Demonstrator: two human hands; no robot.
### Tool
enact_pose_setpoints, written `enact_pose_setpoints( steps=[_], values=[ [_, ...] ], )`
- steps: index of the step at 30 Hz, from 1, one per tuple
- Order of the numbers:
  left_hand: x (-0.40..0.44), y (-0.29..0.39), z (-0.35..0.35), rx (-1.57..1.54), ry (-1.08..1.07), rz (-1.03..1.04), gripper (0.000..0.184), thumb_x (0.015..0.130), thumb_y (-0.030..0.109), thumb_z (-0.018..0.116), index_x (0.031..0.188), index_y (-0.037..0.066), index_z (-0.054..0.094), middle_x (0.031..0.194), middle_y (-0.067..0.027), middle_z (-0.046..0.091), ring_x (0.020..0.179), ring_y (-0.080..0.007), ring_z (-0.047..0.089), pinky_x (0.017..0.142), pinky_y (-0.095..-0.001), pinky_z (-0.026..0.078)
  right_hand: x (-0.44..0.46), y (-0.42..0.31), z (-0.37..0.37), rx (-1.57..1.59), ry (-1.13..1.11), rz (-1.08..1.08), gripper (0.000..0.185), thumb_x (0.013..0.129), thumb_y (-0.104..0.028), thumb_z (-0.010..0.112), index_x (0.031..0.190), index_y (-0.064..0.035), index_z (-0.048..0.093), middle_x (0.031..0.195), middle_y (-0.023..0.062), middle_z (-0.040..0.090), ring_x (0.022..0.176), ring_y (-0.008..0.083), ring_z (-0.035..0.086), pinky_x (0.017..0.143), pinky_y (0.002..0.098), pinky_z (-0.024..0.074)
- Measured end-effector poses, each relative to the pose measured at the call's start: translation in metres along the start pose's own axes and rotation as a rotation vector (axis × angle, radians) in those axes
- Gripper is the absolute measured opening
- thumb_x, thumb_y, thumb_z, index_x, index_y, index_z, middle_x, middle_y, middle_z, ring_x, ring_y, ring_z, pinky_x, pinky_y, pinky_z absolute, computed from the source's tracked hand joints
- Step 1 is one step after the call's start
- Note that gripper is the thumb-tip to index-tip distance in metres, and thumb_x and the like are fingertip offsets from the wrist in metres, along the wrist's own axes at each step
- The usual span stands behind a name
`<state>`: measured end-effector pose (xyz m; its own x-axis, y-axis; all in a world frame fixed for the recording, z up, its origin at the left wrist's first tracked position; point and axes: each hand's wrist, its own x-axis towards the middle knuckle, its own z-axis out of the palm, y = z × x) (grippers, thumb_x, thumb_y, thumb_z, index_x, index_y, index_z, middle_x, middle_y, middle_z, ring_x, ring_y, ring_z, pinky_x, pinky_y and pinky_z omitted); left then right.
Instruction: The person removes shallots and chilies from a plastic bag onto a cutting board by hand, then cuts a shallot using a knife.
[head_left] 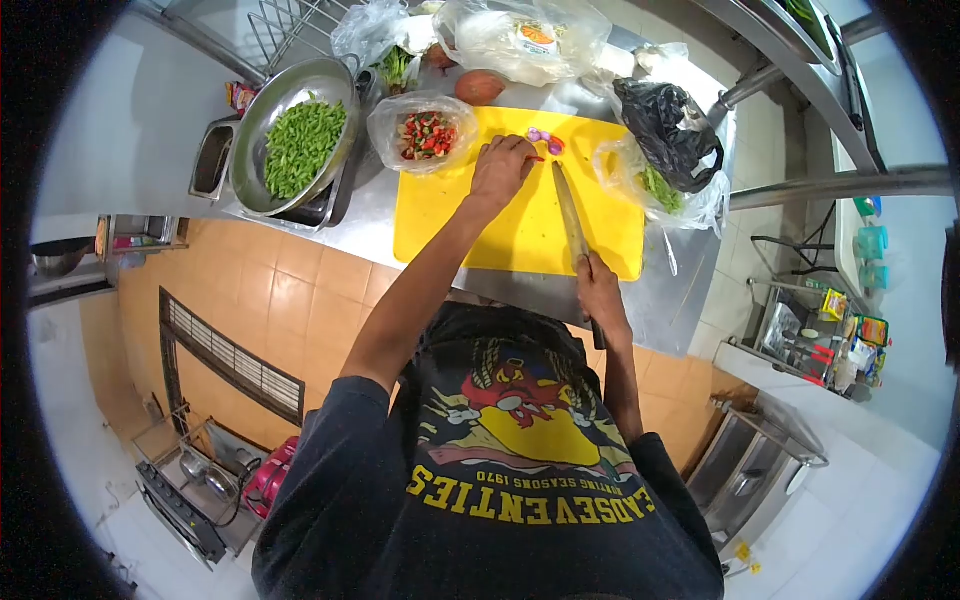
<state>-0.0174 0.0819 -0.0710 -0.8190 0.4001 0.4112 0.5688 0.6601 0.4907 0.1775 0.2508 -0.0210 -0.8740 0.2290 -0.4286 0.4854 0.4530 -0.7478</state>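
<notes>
My right hand (pixel 600 288) is wrapped round the handle of a long kitchen knife (pixel 570 212), its tip pointing away from me over the yellow cutting board (pixel 440 225). Left of the blade, my left hand (pixel 503 168) is closed with bent fingers low over the board. A red chili (pixel 538 158) pokes out at its fingertips; the rest is hidden under the hand. Just beyond lie small purple shallots (pixel 540 135) and another red piece (pixel 557 147). Beside the board's far left corner, chopped red chilies and pale pieces (pixel 428 135) fill a plastic bag (pixel 385 125).
A large pan (pixel 243 178) of cut green beans (pixel 303 140) stands on a stove at the left. Plastic bags (pixel 470 45) and a brown onion-like bulb (pixel 480 87) sit behind the board. At the right are a black bag (pixel 665 135) and a metal rail (pixel 840 188).
</notes>
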Motion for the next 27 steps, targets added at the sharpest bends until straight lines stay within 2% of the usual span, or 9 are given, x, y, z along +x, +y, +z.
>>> enact_pose_setpoints(
  steps=[2, 4, 5, 7, 13, 15, 22, 24, 27],
  values=[
    [-0.005, 0.003, -0.007, 0.021, -0.107, -0.116, 0.015, 0.084, 0.018, 0.066, 0.097, 0.011, 0.069, 0.093, -0.0091, 0.066, 0.090, -0.0295, 0.060, 0.083, -0.0426, 0.047, 0.003, 0.005, 0.002, 0.009, -0.013, 0.021, 0.029, 0.100, -0.027, 0.042, 0.094, -0.0003, 0.051, 0.051, 0.0099, 0.048, 0.035, 0.0196, 0.047, 0.036, 0.0345, 0.0396],
    [-0.017, -0.004, -0.008, -0.011, -0.089, -0.122, 0.014, 0.085, 0.019, 0.066, 0.094, 0.010, 0.070, 0.090, -0.0105, 0.066, 0.088, -0.0301, 0.061, 0.081, -0.0428, 0.048, 0.011, 0.024, 0.009, -0.056, 0.034, -0.162, 0.029, 0.100, -0.027, 0.042, 0.094, -0.0002, 0.051, 0.052, 0.0110, 0.048, 0.036, 0.0209, 0.048, 0.036, 0.0359, 0.0405],
    [-0.023, -0.009, -0.008, -0.043, -0.070, -0.129, 0.014, 0.086, 0.020, 0.065, 0.092, 0.009, 0.071, 0.088, -0.0118, 0.067, 0.086, -0.0308, 0.062, 0.079, -0.0431, 0.049, 0.013, 0.028, 0.011, -0.054, 0.036, -0.157, 0.029, 0.100, -0.027, 0.042, 0.094, -0.0002, 0.051, 0.052, 0.0110, 0.048, 0.036, 0.0209, 0.048, 0.036, 0.0359, 0.0405],
    [-0.033, -0.008, -0.015, -0.052, -0.056, -0.167, 0.015, 0.086, 0.020, 0.065, 0.091, 0.007, 0.071, 0.087, -0.0133, 0.067, 0.085, -0.0317, 0.063, 0.077, -0.0430, 0.050, 0.015, 0.025, 0.015, -0.201, -0.029, -0.065, 0.033, 0.099, -0.029, 0.042, 0.106, 0.0008, 0.054, 0.089, 0.0295, 0.062, 0.082, 0.0474, 0.060, 0.075, 0.0534, 0.0483],
    [-0.048, 0.002, -0.020, -0.099, 0.023, -0.237, 0.015, 0.087, 0.017, 0.067, 0.093, 0.003, 0.070, 0.090, -0.0163, 0.068, 0.083, -0.0335, 0.065, 0.074, -0.0413, 0.052, 0.011, 0.007, 0.019, -0.260, 0.027, -0.171, 0.029, 0.099, -0.027, 0.043, 0.103, -0.0003, 0.053, 0.087, 0.0306, 0.062, 0.078, 0.0489, 0.061, 0.073, 0.0571, 0.0481],
    [-0.049, 0.002, -0.018, -0.200, 0.015, -0.319, 0.016, 0.086, 0.016, 0.066, 0.095, 0.004, 0.070, 0.088, -0.0184, 0.066, 0.083, -0.0351, 0.063, 0.074, -0.0441, 0.050, 0.010, 0.004, 0.023, -0.309, 0.061, -0.216, 0.029, 0.099, -0.027, 0.043, 0.103, -0.0007, 0.053, 0.086, 0.0303, 0.062, 0.077, 0.0489, 0.061, 0.072, 0.0574, 0.0487],
    [-0.046, 0.001, -0.015, -0.189, 0.041, -0.292, 0.015, 0.086, 0.016, 0.066, 0.094, 0.003, 0.070, 0.084, -0.0190, 0.066, 0.078, -0.0360, 0.063, 0.071, -0.0445, 0.050, 0.012, -0.005, 0.036, -0.375, 0.085, -0.250, 0.027, 0.099, -0.028, 0.043, 0.104, -0.0031, 0.052, 0.077, 0.0293, 0.063, 0.072, 0.0474, 0.063, 0.068, 0.0568, 0.0516],
    [-0.047, 0.001, -0.015, -0.175, 0.057, -0.260, 0.015, 0.086, 0.016, 0.068, 0.095, 0.004, 0.070, 0.088, -0.0177, 0.068, 0.077, -0.0335, 0.065, 0.069, -0.0401, 0.052, 0.013, -0.005, 0.038, -0.363, 0.091, -0.271, 0.027, 0.099, -0.028, 0.043, 0.105, -0.0033, 0.052, 0.076, 0.0297, 0.063, 0.071, 0.0474, 0.063, 0.067, 0.0570, 0.0516],
    [-0.046, 0.003, -0.016, -0.162, 0.036, -0.273, 0.014, 0.086, 0.014, 0.068, 0.096, 0.004, 0.071, 0.088, -0.0175, 0.067, 0.078, -0.0337, 0.065, 0.069, -0.0396, 0.052, 0.013, -0.011, 0.037, -0.398, 0.060, -0.252, 0.028, 0.099, -0.028, 0.042, 0.107, -0.0033, 0.053, 0.075, 0.0301, 0.063, 0.071, 0.0470, 0.064, 0.067, 0.0565, 0.0518]
  ],
)
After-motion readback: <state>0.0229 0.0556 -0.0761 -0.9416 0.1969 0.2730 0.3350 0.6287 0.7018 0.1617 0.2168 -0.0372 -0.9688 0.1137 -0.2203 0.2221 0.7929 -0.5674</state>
